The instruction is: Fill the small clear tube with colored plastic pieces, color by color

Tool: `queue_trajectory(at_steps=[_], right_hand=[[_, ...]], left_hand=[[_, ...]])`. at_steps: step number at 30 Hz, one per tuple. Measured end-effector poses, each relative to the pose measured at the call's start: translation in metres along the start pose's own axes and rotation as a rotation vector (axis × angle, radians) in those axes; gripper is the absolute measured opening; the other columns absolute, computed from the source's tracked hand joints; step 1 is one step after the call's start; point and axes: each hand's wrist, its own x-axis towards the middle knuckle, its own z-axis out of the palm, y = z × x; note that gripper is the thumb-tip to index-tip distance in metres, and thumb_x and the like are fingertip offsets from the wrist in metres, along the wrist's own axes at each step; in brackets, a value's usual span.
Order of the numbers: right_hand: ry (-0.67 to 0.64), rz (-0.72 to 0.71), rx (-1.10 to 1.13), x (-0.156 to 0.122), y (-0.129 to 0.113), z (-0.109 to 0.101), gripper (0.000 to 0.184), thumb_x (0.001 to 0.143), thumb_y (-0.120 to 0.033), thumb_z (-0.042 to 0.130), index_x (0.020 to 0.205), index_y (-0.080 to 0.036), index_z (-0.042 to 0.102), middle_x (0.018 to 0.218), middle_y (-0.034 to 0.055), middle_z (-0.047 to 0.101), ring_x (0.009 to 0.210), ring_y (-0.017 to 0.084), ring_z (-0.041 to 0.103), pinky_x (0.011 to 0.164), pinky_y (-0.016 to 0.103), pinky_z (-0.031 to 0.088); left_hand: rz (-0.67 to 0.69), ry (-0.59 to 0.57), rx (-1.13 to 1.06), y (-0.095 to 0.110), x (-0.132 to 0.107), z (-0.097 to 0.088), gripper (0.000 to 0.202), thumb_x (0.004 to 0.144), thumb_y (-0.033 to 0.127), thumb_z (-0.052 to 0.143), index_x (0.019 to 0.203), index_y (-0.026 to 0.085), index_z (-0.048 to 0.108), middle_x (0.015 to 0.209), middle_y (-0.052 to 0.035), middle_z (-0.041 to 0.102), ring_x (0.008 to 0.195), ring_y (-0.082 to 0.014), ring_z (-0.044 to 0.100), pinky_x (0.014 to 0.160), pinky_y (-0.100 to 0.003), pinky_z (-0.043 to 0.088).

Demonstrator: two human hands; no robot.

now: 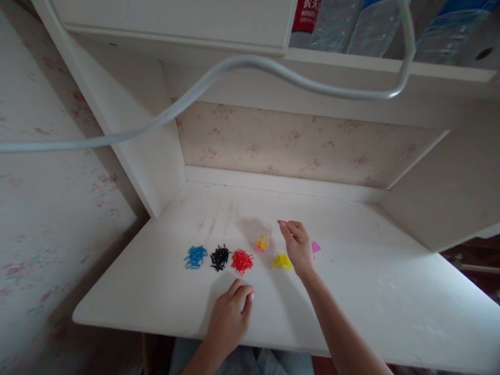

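Observation:
My right hand (297, 244) is raised over the table, thumb and fingertips pinched together. Anything between those fingertips is too small to make out. Just left of it stands a small clear cup (267, 229) with yellow and pink at its bottom. Partly beneath the hand lies a pile of yellow rubber bands (282, 261). My left hand (233, 311) rests near the front edge with its fingers curled in, no object visible in it. Beyond it sit separate piles of red bands (242, 261), black bands (220, 258) and blue bands (196, 257).
A pink piece (315, 247) shows behind my right hand, partly hidden. The white table (371, 291) has panels on both sides. A thick pale cable (242, 61) crosses in front of the upper shelf, where plastic bottles (375, 26) stand.

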Motion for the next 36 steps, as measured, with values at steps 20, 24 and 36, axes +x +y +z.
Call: queue_trajectory(at_steps=[20,24,36], right_hand=[[-0.214,-0.013,-0.538,-0.085,0.078,-0.059,0.034,0.086,-0.044,0.046,0.101,-0.024,0.069,0.100,0.0062,0.062,0.078,0.018,0.061,0.074,0.030,0.047],[-0.210,-0.052,-0.581,-0.084,0.078,-0.059,0.031,0.085,-0.042,0.047,0.097,-0.025,0.070,0.100,0.0056,0.061,0.085,0.019,0.061,0.081,0.032,0.046],[-0.211,-0.035,-0.454,-0.082,0.078,-0.065,0.037,0.091,-0.040,0.037,0.094,-0.023,0.070,0.096,0.0068,0.061,0.076,0.016,0.059,0.068,0.026,0.045]], left_hand=[[0.003,-0.082,0.355,0.031,0.036,0.021,0.020,0.091,0.023,0.042,0.088,0.024,0.061,0.089,-0.0016,0.066,0.081,-0.0152,0.064,0.067,-0.024,0.045],[-0.001,-0.078,0.373,0.038,0.054,0.029,0.020,0.090,0.023,0.042,0.093,0.024,0.062,0.092,-0.0025,0.065,0.086,-0.0165,0.064,0.070,-0.026,0.046],[-0.019,-0.127,0.429,0.043,0.076,0.043,0.025,0.093,0.024,0.039,0.101,0.022,0.062,0.097,-0.0056,0.064,0.084,-0.0155,0.064,0.070,-0.025,0.047]])
